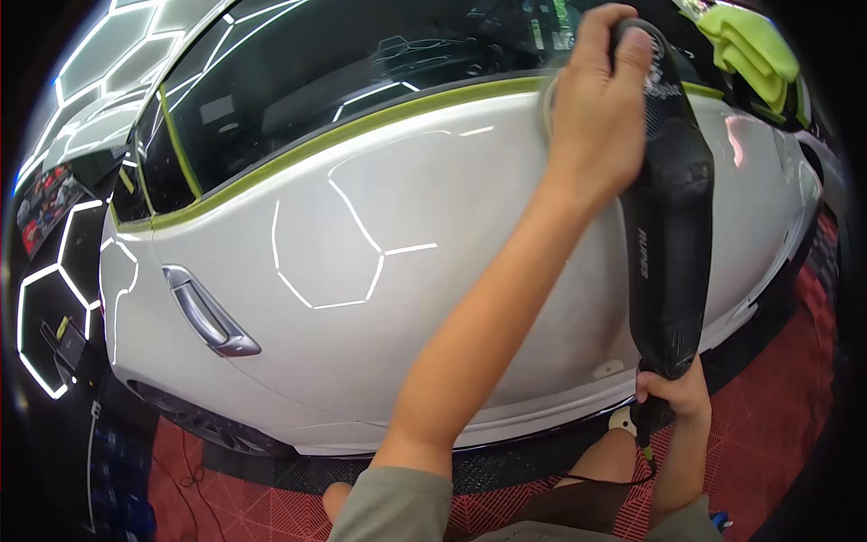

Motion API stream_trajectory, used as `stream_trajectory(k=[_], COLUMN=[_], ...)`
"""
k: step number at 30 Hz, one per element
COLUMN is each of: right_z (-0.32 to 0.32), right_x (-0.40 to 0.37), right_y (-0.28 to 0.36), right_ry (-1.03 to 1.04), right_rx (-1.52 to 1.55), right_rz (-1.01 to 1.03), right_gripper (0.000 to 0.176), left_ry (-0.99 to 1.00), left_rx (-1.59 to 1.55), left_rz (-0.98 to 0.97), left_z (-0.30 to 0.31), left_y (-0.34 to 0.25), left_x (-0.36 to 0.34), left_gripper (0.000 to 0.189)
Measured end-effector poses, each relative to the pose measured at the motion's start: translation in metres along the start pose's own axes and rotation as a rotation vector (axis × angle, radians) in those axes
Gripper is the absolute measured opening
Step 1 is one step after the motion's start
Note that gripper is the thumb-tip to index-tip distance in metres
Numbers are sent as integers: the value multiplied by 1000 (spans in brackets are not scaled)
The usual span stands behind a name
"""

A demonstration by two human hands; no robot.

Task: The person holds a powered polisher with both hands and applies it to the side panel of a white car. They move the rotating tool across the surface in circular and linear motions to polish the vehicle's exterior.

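A black car polisher stands nearly upright against the white car door. My left hand wraps round its head at the top, thumb and fingers closed on the housing. Part of a pale pad shows left of that hand, by the door's upper edge; the contact behind it is hidden. At the tool's lower end, my right hand is closed round the tail, where the power cord comes out. Yellow-green masking tape lines the base of the dark side window.
A silver door handle juts out at left. A lime towel is draped at upper right. Red floor tiles lie below the car, with a thin cable at lower left. One wheel shows beneath the bodywork.
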State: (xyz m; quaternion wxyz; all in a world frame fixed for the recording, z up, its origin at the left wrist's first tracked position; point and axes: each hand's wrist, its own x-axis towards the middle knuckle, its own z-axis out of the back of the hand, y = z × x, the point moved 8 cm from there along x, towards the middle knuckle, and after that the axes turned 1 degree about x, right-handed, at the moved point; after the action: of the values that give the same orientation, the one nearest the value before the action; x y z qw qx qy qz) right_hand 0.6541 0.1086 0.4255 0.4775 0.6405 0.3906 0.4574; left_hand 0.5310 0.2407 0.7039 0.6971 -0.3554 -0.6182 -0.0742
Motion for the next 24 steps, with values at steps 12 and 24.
stream_trajectory(k=[12,24], right_z=[-130,-313], right_x=[-8,13], right_y=[-32,8], right_ry=[131,287], right_rx=[-107,-295], right_rz=[-45,9], right_gripper=[60,102], left_ry=[-201,-370], left_rx=[-44,-195], left_rz=[-94,-295], left_z=[154,344], left_y=[-64,-149], left_x=[-60,-86], left_gripper=[38,34])
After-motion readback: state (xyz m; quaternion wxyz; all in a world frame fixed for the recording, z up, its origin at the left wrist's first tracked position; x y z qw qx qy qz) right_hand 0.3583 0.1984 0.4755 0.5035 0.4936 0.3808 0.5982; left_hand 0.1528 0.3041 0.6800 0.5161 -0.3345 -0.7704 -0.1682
